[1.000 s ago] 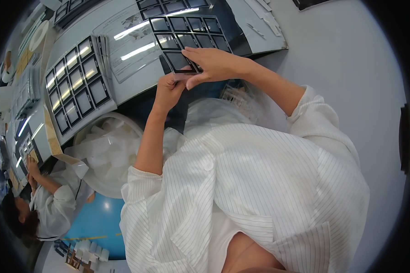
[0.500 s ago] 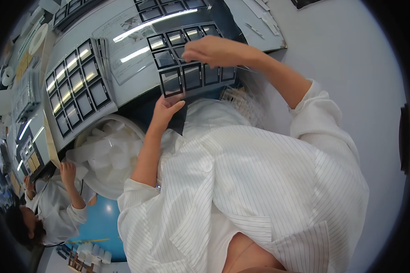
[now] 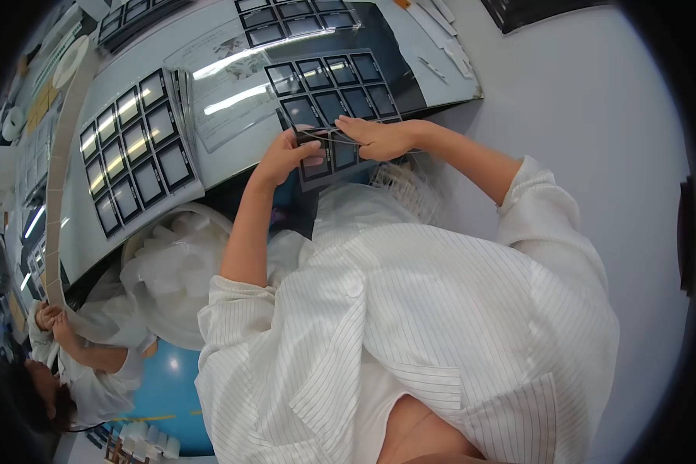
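A clear sheet with rows of black-framed rectangular windows [image 3: 329, 104] lies on the table, its near row reaching past the edge. My left hand [image 3: 284, 161] grips its near left corner, thumb on top; some fingers show through the clear window. Over the near rows is my right hand [image 3: 383, 141], fingers pointing left and thumb below them. Between that thumb and the fingers runs the thin curled edge of a clear plastic film [image 3: 325, 139]. How far the film still touches the sheet cannot be made out.
A stack of similar framed sheets [image 3: 135, 155] lies to the left, and another framed sheet [image 3: 294, 19] farther back. White strips [image 3: 441, 35] rest by the table's right corner. Below the edge stands a bin of crumpled white film [image 3: 182, 255]. A co-worker [image 3: 93, 356] handles a long band at far left.
My right hand has moved down and right with the film edge. My left hand has risen slightly onto the sheet's corner. The co-worker's hands have moved left with the long band.
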The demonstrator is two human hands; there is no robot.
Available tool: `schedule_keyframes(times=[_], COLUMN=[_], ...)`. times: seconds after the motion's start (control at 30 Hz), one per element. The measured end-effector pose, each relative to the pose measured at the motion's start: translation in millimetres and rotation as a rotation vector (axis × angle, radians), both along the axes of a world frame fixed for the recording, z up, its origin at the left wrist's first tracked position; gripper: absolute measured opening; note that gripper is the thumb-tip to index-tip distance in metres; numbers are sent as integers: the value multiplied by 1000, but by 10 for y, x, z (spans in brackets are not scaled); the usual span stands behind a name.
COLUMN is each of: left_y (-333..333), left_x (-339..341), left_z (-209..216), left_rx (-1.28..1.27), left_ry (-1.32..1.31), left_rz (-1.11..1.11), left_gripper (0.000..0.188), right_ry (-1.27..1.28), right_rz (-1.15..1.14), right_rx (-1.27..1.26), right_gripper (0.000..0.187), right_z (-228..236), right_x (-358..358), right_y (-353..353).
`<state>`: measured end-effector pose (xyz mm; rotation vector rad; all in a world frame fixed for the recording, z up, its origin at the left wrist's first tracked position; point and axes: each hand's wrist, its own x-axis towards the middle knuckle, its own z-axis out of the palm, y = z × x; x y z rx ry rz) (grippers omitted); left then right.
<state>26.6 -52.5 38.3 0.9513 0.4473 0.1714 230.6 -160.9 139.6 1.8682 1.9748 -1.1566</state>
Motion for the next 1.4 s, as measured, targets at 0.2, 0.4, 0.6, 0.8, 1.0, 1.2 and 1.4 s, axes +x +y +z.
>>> schedule_keyframes(times=[0.2,0.4,0.6,0.8,1.0,1.2,1.4], left_y=[-80,-18,130,31,151,366,488], left_x=[-170,-148,13,-209,-273,-426,-584], left_z=[-280,-29,-232,-113,283,860,1199], left_rx=[150,143,100,290,186,494,237], left_ry=[115,-16,22,95,122,62,158], left_rz=[-90,-105,59,-116,-78,-520,-344], left_gripper=[40,37,24,32,30,22,28], right_ry=[299,404,391,743,858,1322,982], right_rz=[-11,-2,43,-281,-328,-848,-1424], right_rx=[-429,-610,-715,-581,-565,-420,25], right_gripper=[78,76,62,96,95,91,79], right_z=[373,901,944,1195,1645,1767,1984], right_x=[375,383,189,659,1017,1592,1806], right_y=[321,732,746,614,243,-1184,-2770])
